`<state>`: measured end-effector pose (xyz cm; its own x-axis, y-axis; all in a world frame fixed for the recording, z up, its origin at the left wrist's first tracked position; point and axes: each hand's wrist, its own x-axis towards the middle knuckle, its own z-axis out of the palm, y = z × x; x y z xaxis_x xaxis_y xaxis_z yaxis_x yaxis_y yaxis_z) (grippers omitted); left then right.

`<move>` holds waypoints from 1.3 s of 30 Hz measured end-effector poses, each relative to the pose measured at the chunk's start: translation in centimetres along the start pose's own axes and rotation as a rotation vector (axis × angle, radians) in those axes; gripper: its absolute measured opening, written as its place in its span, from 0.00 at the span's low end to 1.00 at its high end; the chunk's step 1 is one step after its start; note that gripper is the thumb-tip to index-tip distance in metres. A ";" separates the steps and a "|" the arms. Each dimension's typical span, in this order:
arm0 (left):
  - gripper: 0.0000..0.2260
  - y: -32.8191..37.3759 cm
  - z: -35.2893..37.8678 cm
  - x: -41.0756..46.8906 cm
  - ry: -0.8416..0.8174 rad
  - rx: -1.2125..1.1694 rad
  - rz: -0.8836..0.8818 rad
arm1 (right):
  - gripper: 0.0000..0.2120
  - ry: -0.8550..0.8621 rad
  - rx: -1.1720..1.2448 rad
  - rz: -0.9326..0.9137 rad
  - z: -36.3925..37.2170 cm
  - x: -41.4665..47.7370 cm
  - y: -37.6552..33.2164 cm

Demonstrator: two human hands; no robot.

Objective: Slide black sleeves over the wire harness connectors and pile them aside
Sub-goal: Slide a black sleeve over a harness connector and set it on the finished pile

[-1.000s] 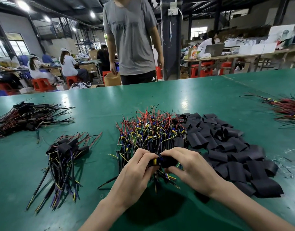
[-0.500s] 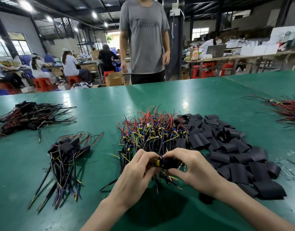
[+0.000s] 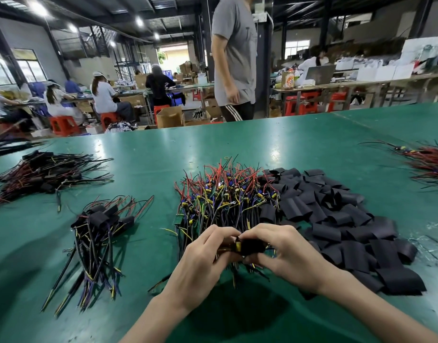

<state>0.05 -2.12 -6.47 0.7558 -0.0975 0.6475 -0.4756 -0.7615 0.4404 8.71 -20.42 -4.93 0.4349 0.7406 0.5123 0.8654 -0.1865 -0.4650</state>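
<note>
Over the near middle of the green table (image 3: 151,157), my left hand (image 3: 203,261) pinches a wire harness connector (image 3: 234,247) with a yellow part showing. My right hand (image 3: 284,253) grips a black sleeve (image 3: 253,246) that sits partly over that connector. Just behind my hands lies a heap of bare harnesses (image 3: 225,194) with red, blue and yellow wires. A spread of loose black sleeves (image 3: 336,214) lies to the right of it. A small pile of sleeved harnesses (image 3: 99,224) rests to the left.
A larger pile of sleeved harnesses (image 3: 44,174) lies at the far left, and another red wire bundle (image 3: 428,164) at the far right edge. A person in a grey shirt (image 3: 234,58) stands beyond the table's far edge. Other workers sit at benches behind.
My hands stay together on the same connector and sleeve, barely shifting. The person in the grey shirt has moved to the right and turned sideways.
</note>
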 end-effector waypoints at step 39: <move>0.05 -0.1 0.1 0.5 0.089 -0.105 -0.206 | 0.16 0.032 -0.207 -0.080 0.8 -0.4 -0.5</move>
<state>0.50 -2.19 -6.30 0.8010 0.1134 0.5878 -0.3632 -0.6885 0.6277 7.88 -20.11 -5.53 0.3677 0.7379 0.5660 0.9286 -0.2590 -0.2656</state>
